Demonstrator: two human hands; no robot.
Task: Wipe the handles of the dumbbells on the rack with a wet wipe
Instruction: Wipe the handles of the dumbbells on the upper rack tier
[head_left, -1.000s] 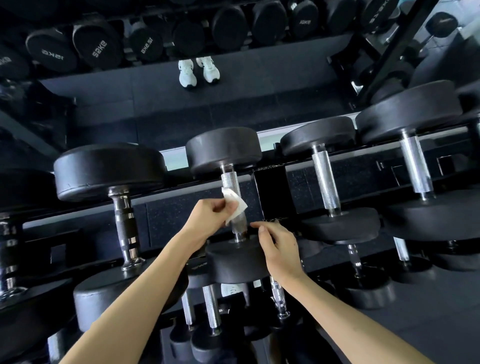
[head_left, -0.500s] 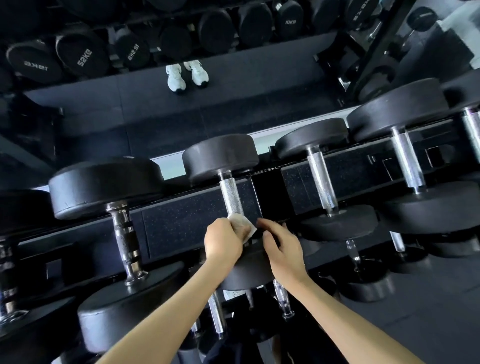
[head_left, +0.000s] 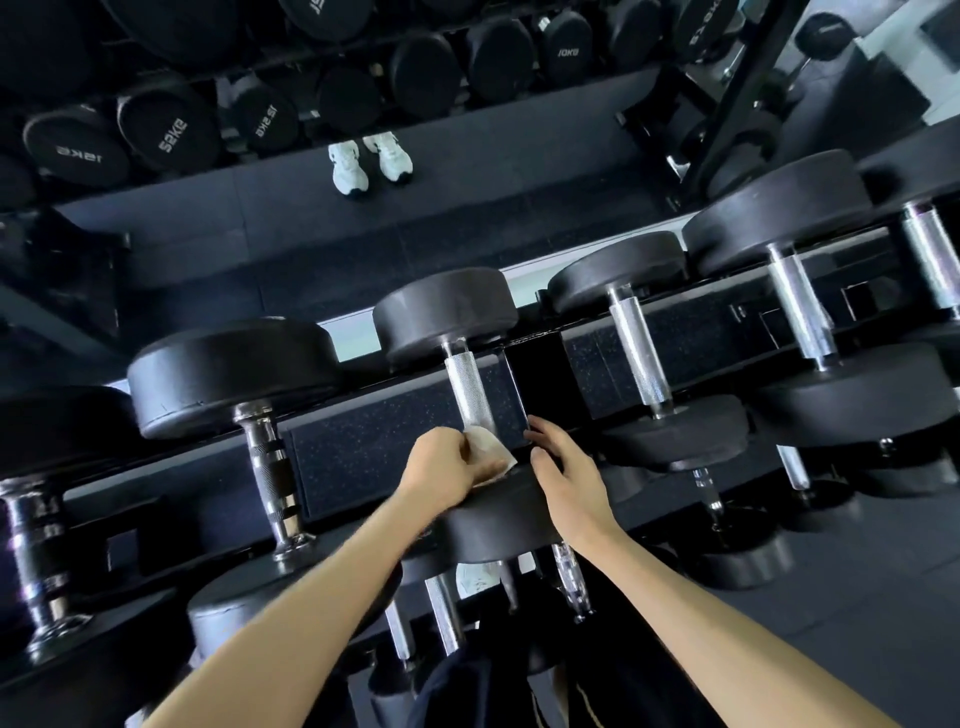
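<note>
A black dumbbell lies across the top rail of the rack (head_left: 395, 447), its knurled silver handle (head_left: 470, 387) running from the far head (head_left: 444, 312) to the near head (head_left: 498, 519). My left hand (head_left: 441, 470) grips a white wet wipe (head_left: 485, 447) wrapped around the low end of that handle, just above the near head. My right hand (head_left: 566, 473) rests with relaxed fingers on the near head, its fingertips at the rack's black upright.
More dumbbells sit on the same rail: one with a ridged chrome handle (head_left: 270, 473) to the left, two silver-handled ones (head_left: 641, 356) (head_left: 802, 312) to the right. Lower tiers hold smaller dumbbells (head_left: 441, 613). A mirror behind reflects white shoes (head_left: 371, 161) and another rack.
My left hand has slid the wipe down the handle from its upper part to the bottom by the near head. The right hand stayed on the near head.
</note>
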